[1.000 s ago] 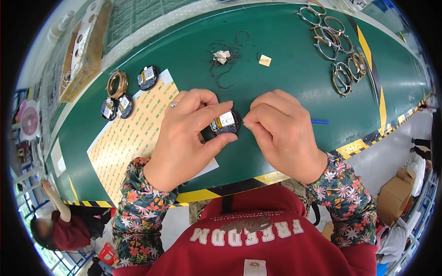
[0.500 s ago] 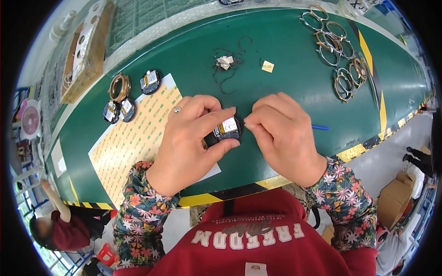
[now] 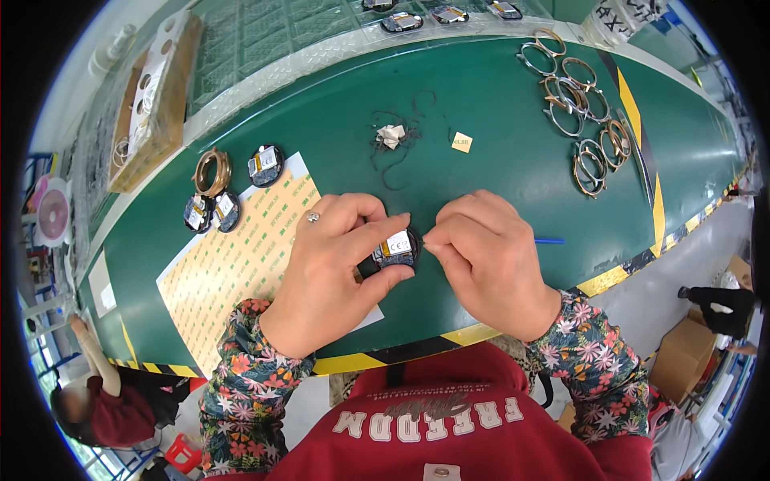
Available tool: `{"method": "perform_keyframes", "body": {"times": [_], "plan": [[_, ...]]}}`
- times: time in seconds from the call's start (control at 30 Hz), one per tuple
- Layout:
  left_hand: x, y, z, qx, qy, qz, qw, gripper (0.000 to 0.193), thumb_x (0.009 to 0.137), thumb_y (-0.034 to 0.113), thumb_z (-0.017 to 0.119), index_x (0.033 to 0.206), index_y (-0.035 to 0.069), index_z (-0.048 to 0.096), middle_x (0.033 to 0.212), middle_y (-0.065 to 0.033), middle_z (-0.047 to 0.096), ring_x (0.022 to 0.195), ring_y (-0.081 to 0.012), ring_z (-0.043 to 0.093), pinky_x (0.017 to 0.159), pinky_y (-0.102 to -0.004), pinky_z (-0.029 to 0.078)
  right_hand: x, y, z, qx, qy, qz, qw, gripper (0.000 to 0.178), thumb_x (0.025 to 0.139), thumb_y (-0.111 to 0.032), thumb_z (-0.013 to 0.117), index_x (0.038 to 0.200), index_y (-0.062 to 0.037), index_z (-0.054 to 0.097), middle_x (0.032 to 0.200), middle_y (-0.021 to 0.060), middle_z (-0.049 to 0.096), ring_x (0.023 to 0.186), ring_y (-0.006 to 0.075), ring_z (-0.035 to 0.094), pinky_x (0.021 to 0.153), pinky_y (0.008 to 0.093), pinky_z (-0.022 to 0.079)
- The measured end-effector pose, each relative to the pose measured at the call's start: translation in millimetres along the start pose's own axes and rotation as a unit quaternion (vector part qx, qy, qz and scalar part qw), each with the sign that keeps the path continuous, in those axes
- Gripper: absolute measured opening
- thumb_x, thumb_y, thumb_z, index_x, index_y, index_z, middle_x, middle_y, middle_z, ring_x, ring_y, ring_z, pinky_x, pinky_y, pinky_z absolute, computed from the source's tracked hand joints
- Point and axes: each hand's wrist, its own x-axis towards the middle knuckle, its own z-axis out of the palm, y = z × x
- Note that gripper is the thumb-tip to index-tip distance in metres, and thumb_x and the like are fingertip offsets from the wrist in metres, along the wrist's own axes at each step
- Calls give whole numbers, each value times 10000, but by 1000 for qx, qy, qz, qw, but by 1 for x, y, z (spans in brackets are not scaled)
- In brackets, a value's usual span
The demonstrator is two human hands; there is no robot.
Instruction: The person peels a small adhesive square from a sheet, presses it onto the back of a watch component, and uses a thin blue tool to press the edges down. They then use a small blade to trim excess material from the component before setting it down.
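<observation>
My left hand [image 3: 329, 268] is closed around a round black watch module [image 3: 398, 247], thumb and index finger on its rim. The module lies face up, with a white battery and a blue circuit board showing. At its right edge, the thumb and fingertips of my right hand [image 3: 493, 260] are pinched together. Whatever sits in that pinch is too small to make out. Under and beside my left hand lies a tan adhesive sheet [image 3: 245, 272] with rows of green print. A thin blue stick [image 3: 550, 240] lies just right of my right hand.
Several watch modules [image 3: 265, 165] and bronze rings [image 3: 212, 173] sit at left. Black thread-like scraps [image 3: 395, 168], crumpled white paper [image 3: 391, 136] and a yellow square [image 3: 461, 142] lie ahead. Metal watch rings [image 3: 565, 96] cluster at far right. Clear trays [image 3: 265, 60] line the back.
The view has tilted, so the table and hands appear lower, and more modules show at the back edge. Both hands keep nearly the same pose around the watch module.
</observation>
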Motion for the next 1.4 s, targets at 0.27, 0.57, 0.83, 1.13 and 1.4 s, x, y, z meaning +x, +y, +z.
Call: {"method": "perform_keyframes", "body": {"times": [0.27, 0.57, 0.83, 1.13, 1.4], "plan": [[0, -1, 0, -4, 4, 16, 1000, 532, 629, 53, 857, 1140, 42, 708, 1038, -87, 583, 923, -249, 549, 801, -346, 484, 2, 1, 5, -4, 14, -1, 1000, 121, 744, 54, 696, 826, -12, 636, 834, 96, 622, 724, 295, 579, 633, 391, 466], [1, -1, -1, 4, -1, 13, 1000, 541, 618, 71, 864, 1135, 41, 709, 1037, -88, 586, 904, -247, 545, 790, -349, 484, 1, 1, 1, 4, 1, 5, 1000, 137, 730, 61, 689, 822, -23, 634, 832, 90, 620, 718, 294, 576, 633, 393, 464], [1, -4, -1, -4, 0, 27, 1000, 515, 629, 88, 853, 1122, 51, 706, 1040, -64, 580, 889, -238, 540, 802, -367, 451, 2, 1, 6, 10, 20, 7, 1000, 146, 717, 57, 696, 818, -26, 631, 836, 86, 618, 715, 291, 573, 637, 389, 457], [3, -1, -5, 4, -22, 30, 999, 538, 609, 70, 856, 1128, 55, 714, 1053, -76, 595, 884, -242, 536, 781, -350, 476, -3, -1, 1, 18, 5, 5, 1000, 170, 692, 45, 715, 819, -31, 632, 855, 76, 618, 737, 276, 578, 644, 389, 454], [3, -3, -6, -27, -22, 24, 999, 498, 665, 76, 832, 1144, 65, 697, 1068, -53, 592, 922, -243, 554, 858, -385, 427, -2, 0, 2, 13, 10, 4, 1000, 184, 686, 43, 728, 827, -35, 637, 860, 80, 611, 747, 275, 583, 658, 390, 463]]}}
